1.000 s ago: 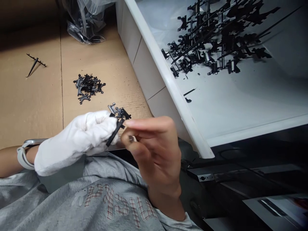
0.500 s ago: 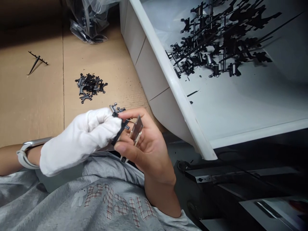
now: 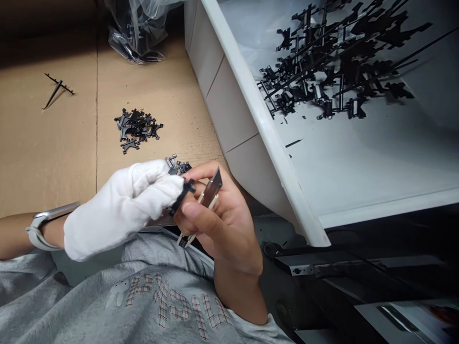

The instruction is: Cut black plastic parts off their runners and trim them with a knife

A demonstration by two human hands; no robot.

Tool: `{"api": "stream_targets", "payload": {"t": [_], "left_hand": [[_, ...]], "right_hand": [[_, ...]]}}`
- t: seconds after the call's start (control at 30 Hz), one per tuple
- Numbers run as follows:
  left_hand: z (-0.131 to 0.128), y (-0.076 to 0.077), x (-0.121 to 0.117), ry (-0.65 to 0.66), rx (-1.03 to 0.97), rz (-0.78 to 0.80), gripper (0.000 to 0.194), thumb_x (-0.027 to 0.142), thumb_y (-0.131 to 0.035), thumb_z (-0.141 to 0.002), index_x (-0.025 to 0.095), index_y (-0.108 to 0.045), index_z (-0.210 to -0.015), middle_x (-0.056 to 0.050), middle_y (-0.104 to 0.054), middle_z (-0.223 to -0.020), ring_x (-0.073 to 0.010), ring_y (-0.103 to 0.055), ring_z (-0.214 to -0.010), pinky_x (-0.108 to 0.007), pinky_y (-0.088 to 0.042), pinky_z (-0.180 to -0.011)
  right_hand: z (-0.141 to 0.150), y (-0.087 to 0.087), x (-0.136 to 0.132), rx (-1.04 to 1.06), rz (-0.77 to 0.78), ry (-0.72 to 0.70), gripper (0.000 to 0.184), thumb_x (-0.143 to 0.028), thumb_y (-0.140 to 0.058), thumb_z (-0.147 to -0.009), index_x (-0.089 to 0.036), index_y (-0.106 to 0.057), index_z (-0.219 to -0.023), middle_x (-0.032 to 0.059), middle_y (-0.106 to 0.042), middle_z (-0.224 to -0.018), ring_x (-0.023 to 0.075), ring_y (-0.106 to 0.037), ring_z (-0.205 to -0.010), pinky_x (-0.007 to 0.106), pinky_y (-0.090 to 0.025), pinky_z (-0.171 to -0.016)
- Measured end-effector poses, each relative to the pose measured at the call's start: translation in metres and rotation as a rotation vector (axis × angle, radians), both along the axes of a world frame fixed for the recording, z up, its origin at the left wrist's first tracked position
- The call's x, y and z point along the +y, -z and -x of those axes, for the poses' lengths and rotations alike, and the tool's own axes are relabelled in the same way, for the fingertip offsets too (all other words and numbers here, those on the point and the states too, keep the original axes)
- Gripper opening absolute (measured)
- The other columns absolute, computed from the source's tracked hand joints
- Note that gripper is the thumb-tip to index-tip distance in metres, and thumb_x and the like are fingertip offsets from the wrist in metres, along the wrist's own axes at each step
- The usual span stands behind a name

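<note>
My left hand (image 3: pixel 125 208), in a white glove, pinches a small black plastic part (image 3: pixel 183 195) between thumb and fingertips. My bare right hand (image 3: pixel 229 229) is wrapped around a cutter knife (image 3: pixel 212 188) with a wide flat blade and a cream-coloured holder. The blade's tip points up and away from me, while the holder's lower end shows under the fingers. Right thumb and index finger are close about the black part; whether they press on it I cannot tell. Just beyond the hands lie a few more black parts (image 3: pixel 174 162), partly hidden by them.
A pile of black plastic parts (image 3: pixel 138 128) lies on the brown board (image 3: pixel 43 153). Farther left is a thin black sprue (image 3: pixel 58 90). A clear plastic bag (image 3: pixel 139 33) sits at the back. At right, a white bin (image 3: pixel 358 177) holds many black parts on sprues.
The knife has turned in my right hand, and its blade now stands farther right, away from the black part. The right thumb has shifted slightly right. My left hand keeps its pinch.
</note>
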State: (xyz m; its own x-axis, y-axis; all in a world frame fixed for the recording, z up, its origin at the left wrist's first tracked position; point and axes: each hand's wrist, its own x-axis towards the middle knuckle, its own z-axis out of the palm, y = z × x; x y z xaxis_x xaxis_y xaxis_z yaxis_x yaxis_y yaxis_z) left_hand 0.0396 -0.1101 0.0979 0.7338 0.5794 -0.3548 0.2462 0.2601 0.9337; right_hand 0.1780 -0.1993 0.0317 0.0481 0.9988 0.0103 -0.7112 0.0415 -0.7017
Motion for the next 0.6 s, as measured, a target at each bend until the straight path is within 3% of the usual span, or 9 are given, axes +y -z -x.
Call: {"api": "stream_targets", "payload": {"t": [0.17, 0.37, 0.5, 0.6], "left_hand": [[0.0003, 0.0019, 0.0002, -0.009, 0.004, -0.018, 0.041, 0.033, -0.061, -0.101, 0.022, -0.038, -0.069, 0.007, -0.031, -0.061, -0.0060, -0.020, -0.051, -0.018, -0.026, -0.045], [0.0016, 0.0040, 0.0029, 0.014, -0.019, 0.011, 0.040, 0.033, -0.067, -0.097, 0.023, -0.040, -0.069, 0.008, -0.031, -0.062, -0.0065, -0.020, -0.052, -0.019, -0.022, -0.042], [-0.0013, 0.0028, 0.0022, -0.010, -0.030, 0.048, 0.038, 0.033, -0.064, -0.096, 0.024, -0.039, -0.070, 0.007, -0.033, -0.061, -0.0072, -0.022, -0.052, -0.020, -0.027, -0.044], [-0.0016, 0.0024, 0.0003, -0.029, -0.055, 0.104, 0.040, 0.031, -0.068, -0.094, 0.024, -0.037, -0.070, 0.008, -0.030, -0.061, -0.0063, -0.019, -0.052, -0.019, -0.032, -0.047]], "right_hand": [[0.0005, 0.0023, 0.0004, 0.030, -0.013, -0.015, 0.023, -0.021, -0.083, -0.096, -0.026, -0.063, -0.106, -0.0123, -0.047, -0.068, 0.0047, -0.030, -0.045, 0.019, -0.033, -0.044], [0.0022, 0.0021, 0.0022, -0.005, -0.061, -0.023, 0.038, -0.015, -0.089, -0.089, -0.028, -0.058, -0.109, -0.0143, -0.040, -0.066, 0.0060, -0.031, -0.048, 0.019, -0.035, -0.046], [-0.0029, -0.0019, 0.0007, 0.019, -0.049, -0.050, 0.021, -0.035, -0.075, -0.102, -0.029, -0.057, -0.111, -0.0115, -0.042, -0.070, 0.0074, -0.028, -0.049, 0.021, -0.030, -0.045], [-0.0035, -0.0039, -0.0034, -0.051, -0.044, 0.024, 0.018, -0.043, -0.065, -0.106, -0.029, -0.055, -0.105, -0.0082, -0.047, -0.073, 0.0091, -0.033, -0.052, 0.022, -0.031, -0.047]]}}
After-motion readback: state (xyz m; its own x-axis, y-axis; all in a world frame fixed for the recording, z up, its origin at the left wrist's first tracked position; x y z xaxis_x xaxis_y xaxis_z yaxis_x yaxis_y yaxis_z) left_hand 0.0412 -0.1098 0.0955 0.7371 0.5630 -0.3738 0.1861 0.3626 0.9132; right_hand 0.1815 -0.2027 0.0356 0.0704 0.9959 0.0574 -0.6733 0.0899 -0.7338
